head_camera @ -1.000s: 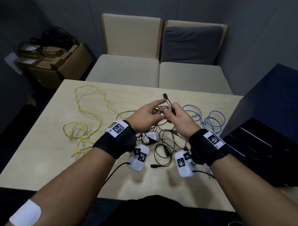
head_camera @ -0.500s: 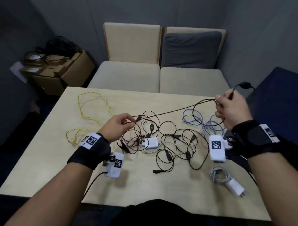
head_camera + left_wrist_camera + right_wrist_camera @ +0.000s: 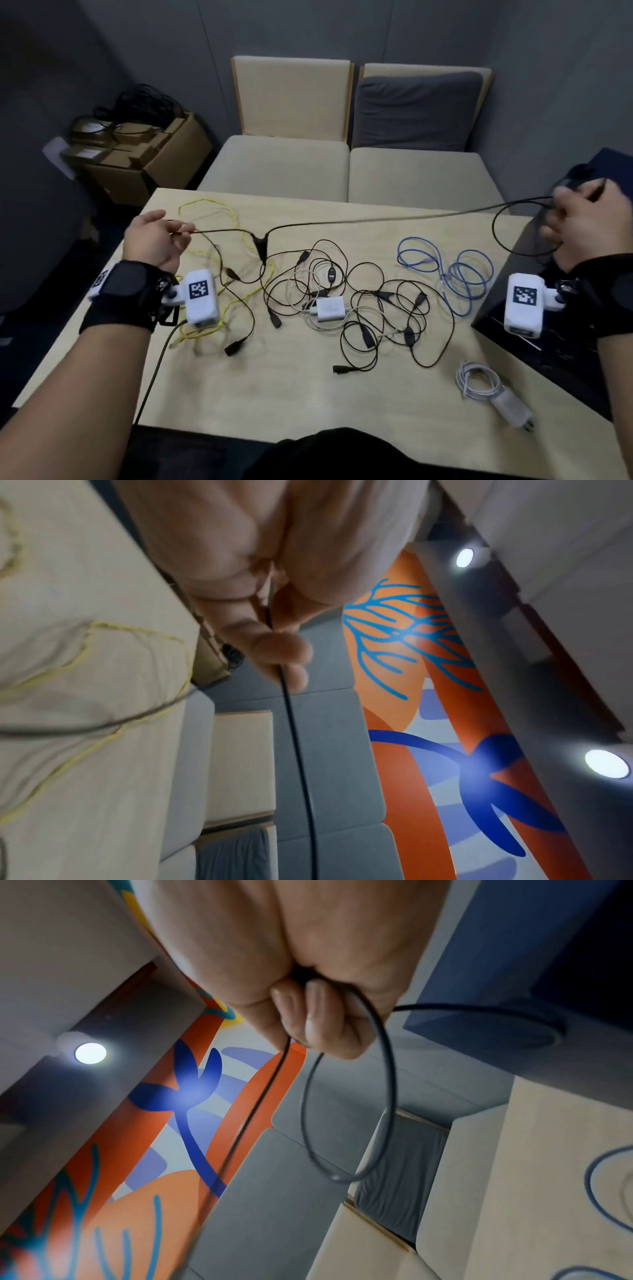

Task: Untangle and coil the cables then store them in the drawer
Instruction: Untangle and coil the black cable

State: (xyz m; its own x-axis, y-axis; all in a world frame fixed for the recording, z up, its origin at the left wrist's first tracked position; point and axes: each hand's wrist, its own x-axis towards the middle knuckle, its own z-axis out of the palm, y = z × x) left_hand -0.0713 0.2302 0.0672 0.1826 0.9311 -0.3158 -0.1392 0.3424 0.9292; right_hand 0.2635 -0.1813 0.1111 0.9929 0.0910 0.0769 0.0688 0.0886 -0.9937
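Note:
A thin black cable runs taut above the table between my two hands. At the table's left, my left hand pinches it between thumb and fingers. My right hand, over the table's right edge, grips the other end with one loop hanging from its curled fingers. The cable passes a Y-splitter into a tangle of black cables lying mid-table around a white adapter. A dark drawer unit stands at the right.
A yellow cable lies loose at the table's left, a blue cable in loops at the right. A coiled white charger sits near the front right corner. Two beige seats stand behind the table, cardboard boxes on the floor at left.
My hands have drawn far apart, the left one leftward and the right one rightward past the table edge. The black cable between them has pulled straight and lifted the Y-splitter out of the tangle.

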